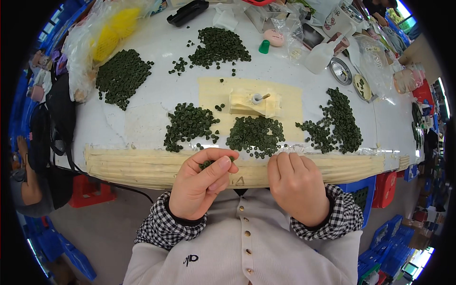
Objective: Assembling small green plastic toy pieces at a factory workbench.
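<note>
My left hand point(197, 185) is closed at the table's front edge, with several small dark green round pieces point(206, 165) in its curled fingers. Thumb and forefinger press together on one such piece point(231, 158). To its right, my right hand point(298, 187) rests knuckles up on the padded edge, fingers bent; its fingertips and anything in them are hidden. Just beyond the hands lies a pile of green ring-like pieces point(255, 134). A second pile point(190, 124) is beyond the left hand, a third point(344, 124) to the right. Behind the middle pile stands a taped block point(243, 103) with an upright pin point(258, 99).
Cream tape pads the table edge point(133, 166). Farther back are two more green piles point(124, 78) point(219, 46), a black case point(187, 13), a green cap point(264, 46) and a round metal tin point(340, 70). Plastic bags point(80, 52) crowd the left side.
</note>
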A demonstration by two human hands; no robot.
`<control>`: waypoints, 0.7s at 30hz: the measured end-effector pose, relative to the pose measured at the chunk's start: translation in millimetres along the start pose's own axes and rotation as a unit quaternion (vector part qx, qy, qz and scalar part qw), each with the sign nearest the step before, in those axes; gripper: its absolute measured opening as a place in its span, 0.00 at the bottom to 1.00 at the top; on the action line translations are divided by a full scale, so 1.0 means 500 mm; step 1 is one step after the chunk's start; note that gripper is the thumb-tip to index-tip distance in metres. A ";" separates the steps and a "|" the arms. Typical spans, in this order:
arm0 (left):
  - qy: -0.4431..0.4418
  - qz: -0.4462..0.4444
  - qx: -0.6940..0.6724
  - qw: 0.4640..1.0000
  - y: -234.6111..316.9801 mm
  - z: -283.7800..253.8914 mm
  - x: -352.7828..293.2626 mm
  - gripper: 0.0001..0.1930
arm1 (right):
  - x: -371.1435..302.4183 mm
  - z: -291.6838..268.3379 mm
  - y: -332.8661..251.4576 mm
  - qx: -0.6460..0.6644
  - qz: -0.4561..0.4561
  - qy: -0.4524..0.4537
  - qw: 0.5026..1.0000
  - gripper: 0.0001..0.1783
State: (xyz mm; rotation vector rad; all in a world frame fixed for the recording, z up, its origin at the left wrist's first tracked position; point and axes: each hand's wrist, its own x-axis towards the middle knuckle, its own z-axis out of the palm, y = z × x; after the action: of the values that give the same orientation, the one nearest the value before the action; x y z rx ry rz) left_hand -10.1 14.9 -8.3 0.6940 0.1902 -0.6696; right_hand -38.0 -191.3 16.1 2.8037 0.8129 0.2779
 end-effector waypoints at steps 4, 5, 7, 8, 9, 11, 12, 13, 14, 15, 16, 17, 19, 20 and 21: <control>-0.005 0.002 -0.003 1.000 0.002 -0.003 -0.001 0.11 | -0.001 0.015 0.009 0.036 0.015 0.055 0.998 0.07; -0.006 0.001 -0.005 1.000 0.001 -0.003 -0.001 0.11 | -0.002 0.019 0.013 0.073 0.031 0.067 0.995 0.06; -0.011 0.000 0.008 1.000 -0.001 -0.002 0.001 0.10 | -0.003 0.024 0.020 0.146 0.066 0.089 0.983 0.04; -0.013 0.000 0.014 1.000 -0.003 0.000 0.002 0.10 | -0.002 0.019 0.020 0.221 0.093 0.117 0.964 0.05; -0.009 0.003 0.025 1.000 -0.006 0.003 0.004 0.10 | 0.001 0.011 0.020 0.295 0.118 0.144 0.937 0.05; 0.001 0.009 0.048 0.999 -0.013 0.013 0.007 0.09 | 0.006 0.000 0.014 0.395 0.151 0.176 0.889 0.07; 0.002 0.010 0.055 0.998 -0.014 0.017 0.009 0.09 | 0.008 -0.005 0.006 0.423 0.162 0.184 0.872 0.08; 0.003 0.012 0.061 0.998 -0.016 0.022 0.010 0.09 | 0.012 -0.007 -0.003 0.451 0.172 0.192 0.854 0.09; 0.005 0.013 0.068 0.998 -0.017 0.024 0.010 0.09 | 0.018 -0.004 -0.013 0.453 0.171 0.213 0.849 0.09; 0.000 0.012 0.070 0.997 -0.017 0.023 0.009 0.09 | 0.025 -0.003 -0.021 0.445 0.171 0.226 0.850 0.09; -0.006 0.011 0.072 0.997 -0.019 0.021 0.008 0.09 | 0.032 -0.002 -0.029 0.436 0.171 0.239 0.850 0.09; -0.011 0.010 0.074 0.997 -0.021 0.019 0.006 0.09 | 0.036 -0.001 -0.033 0.428 0.172 0.253 0.851 0.09; -0.016 0.008 0.071 0.997 -0.020 0.012 0.003 0.09 | 0.037 0.010 -0.038 0.407 0.167 0.266 0.858 0.10; -0.018 0.006 0.070 0.997 -0.019 0.010 0.003 0.09 | 0.037 0.014 -0.039 0.400 0.162 0.275 0.859 0.10; -0.018 0.010 0.067 0.998 -0.019 0.011 0.004 0.09 | 0.036 0.018 -0.040 0.392 0.158 0.282 0.862 0.11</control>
State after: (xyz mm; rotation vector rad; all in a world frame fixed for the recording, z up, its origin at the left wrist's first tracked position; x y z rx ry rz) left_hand -14.8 5.0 -9.9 0.8113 0.1056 -0.6798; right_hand -30.9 -166.4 4.7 3.7004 0.6497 1.0857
